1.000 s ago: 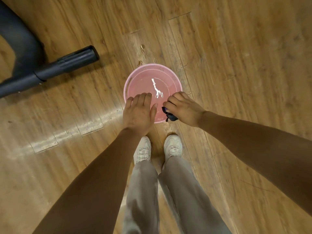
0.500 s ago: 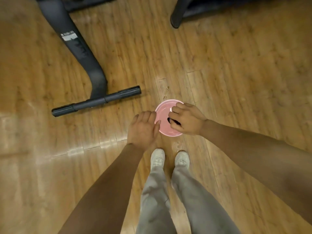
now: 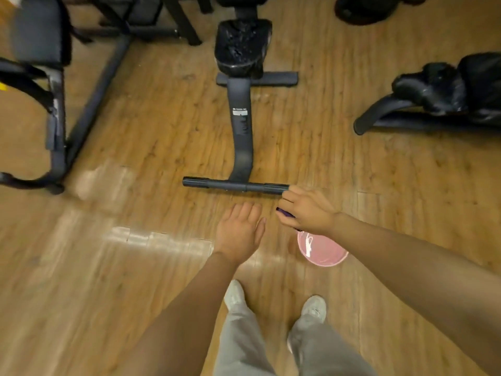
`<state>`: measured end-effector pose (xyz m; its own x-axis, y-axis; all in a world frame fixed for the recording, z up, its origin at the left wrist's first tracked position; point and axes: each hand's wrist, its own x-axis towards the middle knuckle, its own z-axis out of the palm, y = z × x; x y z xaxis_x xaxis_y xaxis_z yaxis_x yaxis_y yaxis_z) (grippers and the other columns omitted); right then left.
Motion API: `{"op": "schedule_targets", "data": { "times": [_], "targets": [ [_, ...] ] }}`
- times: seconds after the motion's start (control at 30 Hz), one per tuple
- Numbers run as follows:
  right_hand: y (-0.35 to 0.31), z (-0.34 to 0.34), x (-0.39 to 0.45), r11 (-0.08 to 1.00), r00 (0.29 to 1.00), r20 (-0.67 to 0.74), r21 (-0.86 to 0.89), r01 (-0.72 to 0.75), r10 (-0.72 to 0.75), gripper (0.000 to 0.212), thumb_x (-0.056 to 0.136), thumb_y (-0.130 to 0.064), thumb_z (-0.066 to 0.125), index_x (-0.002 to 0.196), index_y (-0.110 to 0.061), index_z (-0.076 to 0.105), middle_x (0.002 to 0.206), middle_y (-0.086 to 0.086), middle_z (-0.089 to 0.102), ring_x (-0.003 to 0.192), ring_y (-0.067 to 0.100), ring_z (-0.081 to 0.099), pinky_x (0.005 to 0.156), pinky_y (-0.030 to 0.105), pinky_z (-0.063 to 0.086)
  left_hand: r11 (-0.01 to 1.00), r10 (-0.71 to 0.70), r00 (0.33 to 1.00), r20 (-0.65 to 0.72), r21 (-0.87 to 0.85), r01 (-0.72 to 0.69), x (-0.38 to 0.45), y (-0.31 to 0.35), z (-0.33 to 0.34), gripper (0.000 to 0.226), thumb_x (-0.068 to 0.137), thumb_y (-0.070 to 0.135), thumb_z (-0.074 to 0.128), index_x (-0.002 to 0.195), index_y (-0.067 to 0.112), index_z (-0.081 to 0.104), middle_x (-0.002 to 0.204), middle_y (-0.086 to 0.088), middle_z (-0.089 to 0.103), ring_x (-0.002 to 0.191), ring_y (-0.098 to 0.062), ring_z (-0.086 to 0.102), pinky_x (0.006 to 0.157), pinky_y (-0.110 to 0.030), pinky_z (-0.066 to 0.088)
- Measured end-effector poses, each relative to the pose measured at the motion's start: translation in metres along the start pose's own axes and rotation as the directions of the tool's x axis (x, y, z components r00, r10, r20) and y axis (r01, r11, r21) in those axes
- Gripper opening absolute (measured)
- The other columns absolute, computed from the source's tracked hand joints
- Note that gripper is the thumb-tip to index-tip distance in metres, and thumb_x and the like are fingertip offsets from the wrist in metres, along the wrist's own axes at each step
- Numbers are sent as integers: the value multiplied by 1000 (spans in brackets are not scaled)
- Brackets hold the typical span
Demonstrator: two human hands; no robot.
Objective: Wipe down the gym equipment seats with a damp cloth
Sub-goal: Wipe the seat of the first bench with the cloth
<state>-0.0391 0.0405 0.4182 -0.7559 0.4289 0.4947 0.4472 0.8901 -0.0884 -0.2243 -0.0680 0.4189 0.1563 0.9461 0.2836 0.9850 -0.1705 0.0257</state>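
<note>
Head view, looking down at a wooden floor [image 3: 135, 267]. The right hand [image 3: 306, 210] was curled round a small dark cloth [image 3: 283, 212], of which only a purple-black edge showed at the fingers [image 3: 288, 198]; the rest was hidden in the fist. The left hand [image 3: 240, 232] hung just beside it, fingers straight and loosely together, holding nothing. Directly under the right wrist stood a pink bucket [image 3: 325, 253] of water, partly covered by the forearm.

The nearest seat [image 3: 242, 47], black and glossy, lay straight ahead of the fingers and well apart from them, at the far end of a bench frame [image 3: 241, 131]. The frame's long axis ran away from the person, almost in line with the left hand and slightly to the left of the cloth-bearing fingers; its cross foot [image 3: 234, 185] lay crosswise just beyond the right knuckles, seeming nearly to touch them. A second padded unit [image 3: 439, 88] lay to the right of the fingers, farther off, and a dark seat [image 3: 38, 31], blurred, to the far left.

Judged from this layout, the right hand, already carrying the cloth, was the hand to reach forward, and the seat ahead was the likeliest first surface, the person probably having to step past the cross foot. Whether the cloth was wet could not be told.
</note>
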Motion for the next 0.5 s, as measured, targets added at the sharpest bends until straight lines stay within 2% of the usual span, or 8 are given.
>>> {"op": "schedule_targets", "data": {
  "times": [0.07,0.23,0.37,0.5],
  "targets": [
    [-11,2,28,1000,1000,-2,17,11,-11,32,89,-31,52,63,-14,57,64,2,51,65,19,51,53,28,36,999,-40,998,-49,10,41,-6,-19,-15,33,98,32,44,108,9,65,99,-7,65,87,-25,61,83,-36,50],
    [-40,12,101,998,999,-43,54,36,-33,35,94,-32,52,66,-13,58,64,3,50,62,22,49,51,30,36,995,-95,988,-123,12,97,-15,-83,-43,36,99,32,45,117,7,66,116,-10,66,106,-27,63,97,-41,49],
    [-67,20,175,999,991,-128,18,50,-48,34,95,-31,54,67,-13,57,65,3,48,63,22,46,52,32,37,994,-106,972,-211,1,109,-13,-144,-69,36,100,32,46,118,7,64,117,-11,66,106,-29,62,99,-44,49],
    [-90,24,252,997,976,-208,20,76,-70,34,98,-31,54,74,-9,64,69,4,52,67,22,47,57,32,40,992,-110,944,-310,23,123,-4,-210,-102,33,97,29,56,120,6,64,121,-12,64,110,-29,61,103,-43,46]
  ]
}}
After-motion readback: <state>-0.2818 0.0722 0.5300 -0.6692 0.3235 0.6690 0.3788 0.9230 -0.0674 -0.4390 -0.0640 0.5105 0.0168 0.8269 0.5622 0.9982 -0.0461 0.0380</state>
